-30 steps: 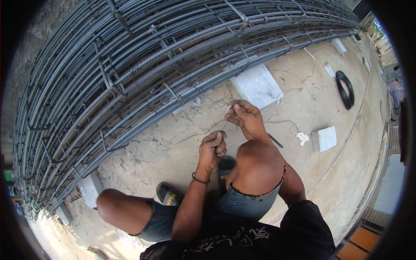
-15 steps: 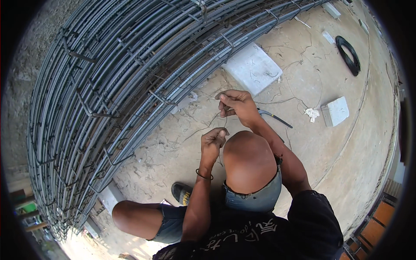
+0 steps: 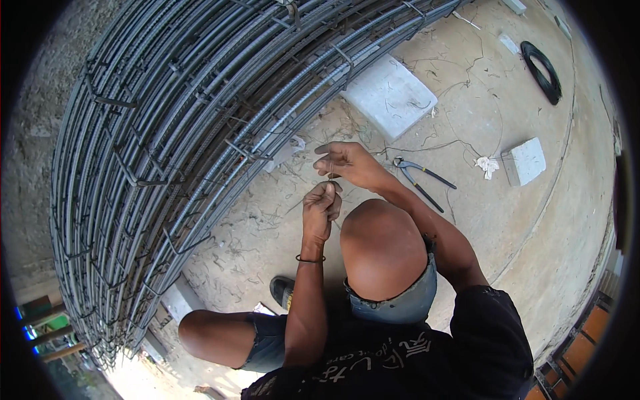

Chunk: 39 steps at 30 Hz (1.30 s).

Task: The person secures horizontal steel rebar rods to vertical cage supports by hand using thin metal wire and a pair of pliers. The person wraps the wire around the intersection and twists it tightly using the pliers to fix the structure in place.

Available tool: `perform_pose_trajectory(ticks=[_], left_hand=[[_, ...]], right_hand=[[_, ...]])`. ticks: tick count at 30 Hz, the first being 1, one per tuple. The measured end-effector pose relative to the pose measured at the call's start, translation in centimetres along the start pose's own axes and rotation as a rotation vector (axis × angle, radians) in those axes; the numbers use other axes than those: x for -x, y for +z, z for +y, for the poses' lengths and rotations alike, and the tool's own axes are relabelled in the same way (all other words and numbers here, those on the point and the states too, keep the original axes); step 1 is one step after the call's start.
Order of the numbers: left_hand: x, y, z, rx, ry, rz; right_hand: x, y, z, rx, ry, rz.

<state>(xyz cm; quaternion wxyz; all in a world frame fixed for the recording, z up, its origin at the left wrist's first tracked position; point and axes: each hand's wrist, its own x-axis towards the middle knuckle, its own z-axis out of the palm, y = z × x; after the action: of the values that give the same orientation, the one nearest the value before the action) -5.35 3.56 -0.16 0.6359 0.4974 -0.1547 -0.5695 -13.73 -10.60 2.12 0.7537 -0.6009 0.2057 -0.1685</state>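
I squat on a concrete floor beside a long cage of steel reinforcing bars (image 3: 187,133). My left hand (image 3: 321,208) is closed in a fist around a short piece of thin tie wire (image 3: 330,179). My right hand (image 3: 347,163) sits just above it, fingers pinched on the upper end of the same wire. Both hands hover over my raised right knee (image 3: 381,247), a little clear of the cage's lower bars. A thin black band circles my left wrist.
Pincers (image 3: 421,176) lie on the floor right of my hands. A white concrete block (image 3: 390,95) sits by the cage and a smaller one (image 3: 525,161) farther right beside a crumpled rag (image 3: 487,165). A black wire coil (image 3: 541,71) lies far right. Loose wire scraps litter the concrete.
My hands have drawn closer together on the wire and shifted slightly away from the cage. The view has tilted, so the pincers now show fully.
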Motion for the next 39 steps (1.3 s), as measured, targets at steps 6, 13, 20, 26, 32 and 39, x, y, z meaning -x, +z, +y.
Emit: perform_pose_trajectory(ticks=[6,13,20,26,32,39], left_hand=[[-0.2,-2.3,-0.2,0.053,0.053,0.033],[-2.0,-6.2,0.2,0.286,0.196,0.432],[-5.9,-8.4,2.7,0.771,0.322,0.295],[-7.6,-9.1,2.9,0.718,0.399,0.338],[-8.6,-8.8,2.9,0.604,0.43,0.349],[-8.8,-9.5,3.4,0.557,0.385,0.26]], right_hand=[[-0.4,1.9,2.1,-0.092,0.011,-0.055],[-1.4,0.9,0.4,1.104,-0.228,0.036],[-4.4,2.1,-0.8,1.0,-0.141,0.062],[-4.6,2.7,-0.5,0.988,-0.036,0.058],[-3.5,2.4,0.0,1.028,-0.176,0.081],[-3.8,2.8,0.0,1.024,-0.174,0.071]])
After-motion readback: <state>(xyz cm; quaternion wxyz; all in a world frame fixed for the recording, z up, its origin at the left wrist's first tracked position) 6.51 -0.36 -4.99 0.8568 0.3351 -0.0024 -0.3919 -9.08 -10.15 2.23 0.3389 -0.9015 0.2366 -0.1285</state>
